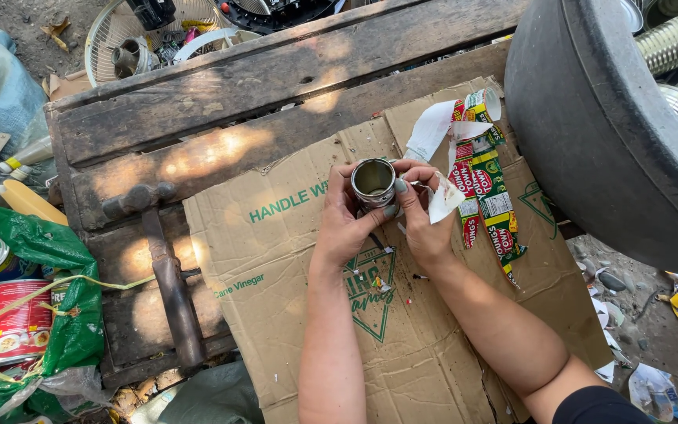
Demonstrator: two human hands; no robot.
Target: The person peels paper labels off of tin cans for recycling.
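Can: a small open tin can (373, 182) sits between both hands, above the cardboard (308, 314) on the wooden tabletop (221, 94).
Left hand (347, 228): fingers wrapped tight round the can's side.
Right hand (425, 224): holds the can's other side and pinches a strip of paper label (444, 198).
Done: the can looks bare and shiny; torn labels (484, 177) lie in a pile just beside it.
Left: one strip hangs at the can, and labelled cans (13, 326) wait in the green bag (72, 334).
Nearby: a rusty hammer (168, 275), a big grey tub (590, 126).
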